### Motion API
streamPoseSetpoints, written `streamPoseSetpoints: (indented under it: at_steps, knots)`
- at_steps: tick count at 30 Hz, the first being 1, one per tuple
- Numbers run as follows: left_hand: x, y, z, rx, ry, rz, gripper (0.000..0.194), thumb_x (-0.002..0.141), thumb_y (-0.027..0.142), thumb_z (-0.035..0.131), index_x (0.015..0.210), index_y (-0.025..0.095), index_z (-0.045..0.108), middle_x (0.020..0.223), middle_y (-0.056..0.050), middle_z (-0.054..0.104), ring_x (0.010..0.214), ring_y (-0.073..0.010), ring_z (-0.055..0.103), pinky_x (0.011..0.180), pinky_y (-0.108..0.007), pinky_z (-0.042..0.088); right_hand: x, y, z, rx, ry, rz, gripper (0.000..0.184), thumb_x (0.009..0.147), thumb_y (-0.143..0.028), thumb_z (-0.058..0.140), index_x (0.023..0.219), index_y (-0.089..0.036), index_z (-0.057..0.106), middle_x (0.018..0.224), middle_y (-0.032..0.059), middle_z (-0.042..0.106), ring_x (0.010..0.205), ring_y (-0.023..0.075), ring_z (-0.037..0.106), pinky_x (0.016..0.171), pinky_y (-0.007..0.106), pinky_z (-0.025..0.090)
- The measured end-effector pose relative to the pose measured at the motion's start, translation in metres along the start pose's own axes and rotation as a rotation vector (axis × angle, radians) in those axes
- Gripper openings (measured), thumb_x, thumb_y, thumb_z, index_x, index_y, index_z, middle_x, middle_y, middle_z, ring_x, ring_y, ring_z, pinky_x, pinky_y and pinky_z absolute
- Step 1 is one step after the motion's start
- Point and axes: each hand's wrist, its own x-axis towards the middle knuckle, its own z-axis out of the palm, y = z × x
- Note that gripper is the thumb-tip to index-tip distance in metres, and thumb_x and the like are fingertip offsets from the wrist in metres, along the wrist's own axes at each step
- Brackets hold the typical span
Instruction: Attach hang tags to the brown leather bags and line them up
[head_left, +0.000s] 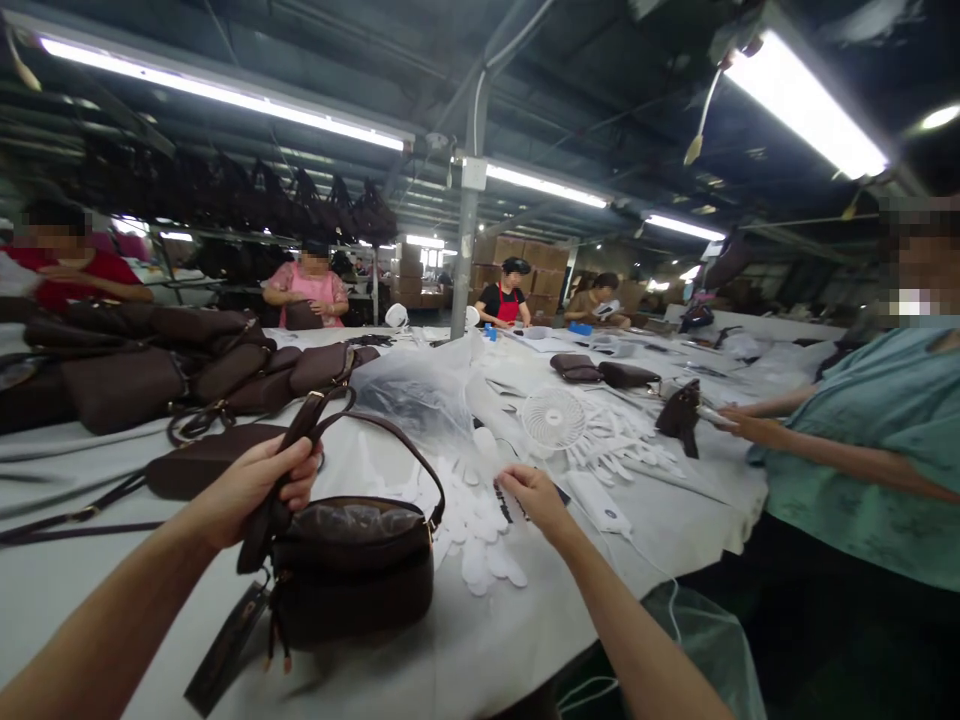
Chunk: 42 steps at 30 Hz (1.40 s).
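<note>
My left hand is closed around the folded strap of a dark brown handbag. The bag stands on the table, its top open with clear plastic showing inside, and a dark tag-like strip hangs from its side. To the right, my right hand is closed in a pinch at a row of small black pieces. What its fingertips hold is too small to make out. White paper-like cutouts lie between the bag and this hand.
Brown bags are heaped at the left. A white fan, more white cutouts and a white corded box lie ahead on the right. Clear plastic sheeting is mid-table. A co-worker in green stands at the right, holding something.
</note>
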Motion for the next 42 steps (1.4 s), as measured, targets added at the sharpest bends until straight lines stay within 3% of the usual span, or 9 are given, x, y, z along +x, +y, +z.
streamPoseSetpoints:
  at_steps: [5,11,15,21,26,30,35,38,42]
  knots:
    - [-0.002,-0.004,0.003,-0.002,-0.017,0.017,0.046,0.065,0.043,0.084,0.084,0.013,0.054,0.059,0.008,0.041,0.045,-0.0025,0.035,0.041,-0.016,0.036,-0.011,-0.018,-0.01,-0.052,0.04,-0.02,0.029,0.088,-0.038,0.049,0.074,-0.017,0.065,0.066,0.0013,0.062,0.063,0.0146,0.056,0.058,0.023,0.037]
    - [-0.014,-0.005,0.007,0.035,-0.028,0.057,0.044,0.067,0.042,0.082,0.082,0.016,0.05,0.059,0.009,0.04,0.045,-0.0038,0.036,0.042,-0.017,0.038,-0.043,-0.019,0.047,-0.19,-0.081,0.031,0.011,0.073,-0.011,0.061,0.065,-0.018,0.058,0.085,0.0066,0.064,0.086,0.0188,0.058,0.069,0.026,0.035]
    - [-0.02,-0.003,0.008,0.039,-0.053,0.053,0.042,0.068,0.04,0.081,0.08,0.016,0.048,0.059,0.008,0.041,0.046,-0.0041,0.036,0.043,-0.017,0.038,-0.059,-0.002,0.069,-0.124,-0.205,0.094,0.018,0.079,-0.019,0.056,0.061,-0.018,0.056,0.077,0.0043,0.063,0.078,0.0176,0.057,0.071,0.028,0.036]
    - [-0.016,0.0,0.004,0.011,-0.053,0.05,0.042,0.068,0.041,0.081,0.081,0.016,0.049,0.059,0.008,0.041,0.046,-0.004,0.036,0.044,-0.017,0.038,-0.042,0.002,0.044,0.156,-0.269,0.172,0.038,0.083,-0.044,0.046,0.062,-0.017,0.061,0.069,0.0077,0.065,0.074,0.0216,0.06,0.074,0.034,0.042]
    - [-0.015,0.001,0.003,0.019,-0.068,0.051,0.042,0.07,0.042,0.079,0.082,0.016,0.048,0.059,0.008,0.041,0.045,-0.0039,0.035,0.042,-0.016,0.035,-0.047,-0.026,0.011,0.457,-0.365,0.178,0.058,0.082,-0.067,0.042,0.08,-0.015,0.066,0.084,0.0115,0.07,0.078,0.0206,0.064,0.076,0.035,0.049]
    - [-0.017,0.002,0.006,0.018,-0.055,0.056,0.04,0.071,0.04,0.078,0.083,0.017,0.048,0.058,0.008,0.041,0.045,-0.0041,0.035,0.042,-0.016,0.035,-0.06,-0.055,-0.009,0.689,-0.452,0.231,0.056,0.077,-0.069,0.058,0.078,-0.014,0.066,0.075,0.0077,0.068,0.071,0.0173,0.063,0.071,0.031,0.05]
    - [-0.018,-0.001,0.008,0.048,-0.04,0.076,0.034,0.074,0.037,0.073,0.081,0.017,0.047,0.057,0.008,0.041,0.044,-0.0041,0.035,0.042,-0.016,0.034,-0.07,-0.099,-0.018,0.889,-0.496,0.22,0.046,0.078,-0.057,0.067,0.096,-0.015,0.068,0.072,0.0013,0.063,0.045,0.0046,0.041,0.044,0.02,0.029]
    - [-0.02,-0.003,0.008,0.056,-0.044,0.091,0.033,0.074,0.037,0.072,0.082,0.017,0.047,0.057,0.009,0.041,0.043,-0.0042,0.035,0.041,-0.016,0.033,-0.071,-0.127,-0.015,0.945,-0.504,0.211,0.052,0.077,-0.06,0.067,0.103,-0.015,0.067,0.069,-0.002,0.055,0.044,0.0024,0.022,0.042,0.021,0.012]
    - [-0.02,-0.004,0.008,0.067,-0.045,0.086,0.031,0.075,0.036,0.07,0.084,0.018,0.046,0.058,0.009,0.039,0.044,-0.0041,0.034,0.042,-0.017,0.034,-0.068,-0.156,-0.005,0.934,-0.46,0.212,0.059,0.075,-0.068,0.063,0.091,-0.011,0.068,0.055,-0.0079,0.033,0.046,0.0044,0.014,0.043,0.023,0.007]
